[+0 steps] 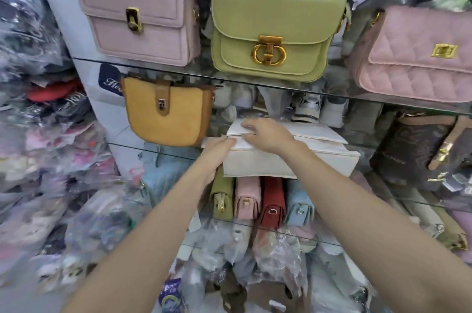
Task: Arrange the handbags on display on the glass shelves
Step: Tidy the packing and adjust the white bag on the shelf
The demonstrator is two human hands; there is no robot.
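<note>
While the left hand (219, 152) cups the near-left corner of the white handbag (306, 157) and the right hand (268, 134) lies fingers-flat on its flap, both already touch it. Lying flat on the middle glass shelf (153, 150), the bag runs its long axis from 9 to 3 o'clock, its free bulk stretching toward 3 o'clock of the hands, the mustard handbag (166, 116) just at 10 o'clock.
</note>
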